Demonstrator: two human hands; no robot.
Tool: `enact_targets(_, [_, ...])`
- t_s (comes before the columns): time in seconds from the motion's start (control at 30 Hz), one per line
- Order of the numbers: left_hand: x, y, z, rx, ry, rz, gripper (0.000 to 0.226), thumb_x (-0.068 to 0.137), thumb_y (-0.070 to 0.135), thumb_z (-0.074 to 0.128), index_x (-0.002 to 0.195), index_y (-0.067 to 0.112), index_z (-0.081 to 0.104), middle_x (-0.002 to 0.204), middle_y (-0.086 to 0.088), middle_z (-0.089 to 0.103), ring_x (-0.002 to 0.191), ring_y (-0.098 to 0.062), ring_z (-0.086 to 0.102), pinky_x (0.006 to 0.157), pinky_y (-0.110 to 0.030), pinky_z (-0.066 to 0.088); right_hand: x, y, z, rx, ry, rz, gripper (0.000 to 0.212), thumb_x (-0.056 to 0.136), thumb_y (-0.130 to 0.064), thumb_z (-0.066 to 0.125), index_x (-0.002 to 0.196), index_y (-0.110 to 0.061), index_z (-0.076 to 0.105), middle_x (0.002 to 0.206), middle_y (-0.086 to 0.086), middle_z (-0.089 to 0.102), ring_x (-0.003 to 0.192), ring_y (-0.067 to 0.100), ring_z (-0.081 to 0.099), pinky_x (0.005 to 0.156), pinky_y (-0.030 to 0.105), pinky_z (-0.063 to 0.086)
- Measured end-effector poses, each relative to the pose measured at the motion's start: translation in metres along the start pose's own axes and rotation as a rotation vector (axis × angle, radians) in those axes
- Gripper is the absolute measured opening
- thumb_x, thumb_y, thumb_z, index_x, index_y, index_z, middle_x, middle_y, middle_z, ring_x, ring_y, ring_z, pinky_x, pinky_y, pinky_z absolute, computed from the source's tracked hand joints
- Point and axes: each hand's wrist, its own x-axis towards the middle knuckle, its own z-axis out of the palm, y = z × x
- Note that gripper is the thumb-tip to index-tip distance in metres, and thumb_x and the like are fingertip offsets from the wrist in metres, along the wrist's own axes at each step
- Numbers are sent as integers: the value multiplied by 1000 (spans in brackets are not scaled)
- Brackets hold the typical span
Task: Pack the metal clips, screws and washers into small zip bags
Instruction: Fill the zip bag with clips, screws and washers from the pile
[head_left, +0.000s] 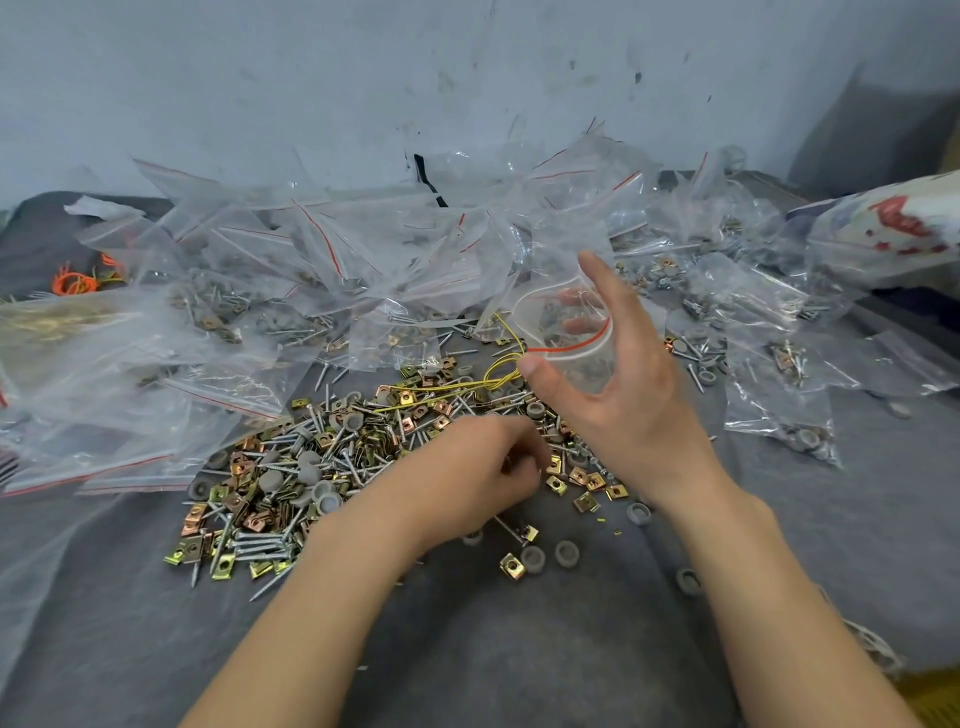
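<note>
A loose heap of brass-coloured metal clips (244, 512), silver screws (260, 545) and grey round washers (532, 558) lies on the grey cloth (493, 649). My right hand (618, 395) holds a small clear zip bag (566, 322) with a red seal line, its mouth spread wide between thumb and fingers above the heap. My left hand (483, 467) is down on the heap's right part, fingers curled and pinching small parts; what exactly they hold is hidden.
Many filled zip bags (332, 270) are piled along the back against the wall. More filled bags (774, 358) lie to the right. Yellow rubber bands (498, 374) rest on the heap, orange ones (75, 283) at far left. A printed sack (893, 228) lies far right.
</note>
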Motion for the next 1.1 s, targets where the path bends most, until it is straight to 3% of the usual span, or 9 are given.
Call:
enact_targets(0.17, [3,-16,-29,-168,357,-94,15,96,18,58,102,29,66,88,14,69,71,4,61,67,-15,47,-1,-1,2,-15,0,-17,88,85,-57,66,157,-23,30,130,-12,55,119,10,59,104,45,48])
enact_targets(0.27, [4,-12,-46,-291,600,-65,14,96,17,60,104,27,65,92,10,71,83,-2,66,75,-16,52,-3,-2,5,-26,-16,-42,87,86,-58,66,157,-25,27,130,-10,56,120,10,59,102,50,49])
enact_targets(0.43, [5,15,-60,-415,785,63,13,95,20,62,101,31,64,87,11,73,84,-3,68,73,-16,52,-3,-5,8,-19,-25,-35,91,86,-59,65,158,-25,21,140,-7,56,127,6,56,106,52,46])
enact_targets(0.67, [10,38,-50,-319,677,133,11,94,23,65,103,29,64,89,18,67,81,6,61,69,-9,44,-3,-11,9,3,-29,-13,95,83,-60,62,159,-21,21,143,1,57,126,8,55,106,51,46])
enact_targets(0.83, [3,22,-63,-319,699,48,13,97,28,60,109,25,65,95,11,69,84,1,63,69,-8,46,-3,-7,4,-15,-18,-8,93,86,-64,62,159,-27,17,143,-2,56,127,11,57,107,52,45])
enact_targets(1.0, [-5,-4,-61,-147,372,-89,12,97,28,59,106,27,66,91,12,66,75,4,61,64,-6,44,-1,-1,-1,-9,7,15,93,86,-63,64,158,-29,18,134,-5,59,122,13,60,105,50,46])
enact_targets(1.1, [-9,-8,-48,24,167,-102,11,96,33,58,105,33,65,92,16,66,80,1,62,75,-22,50,0,0,-3,-1,23,24,92,86,-58,67,159,-28,20,133,-8,58,122,12,59,105,49,46])
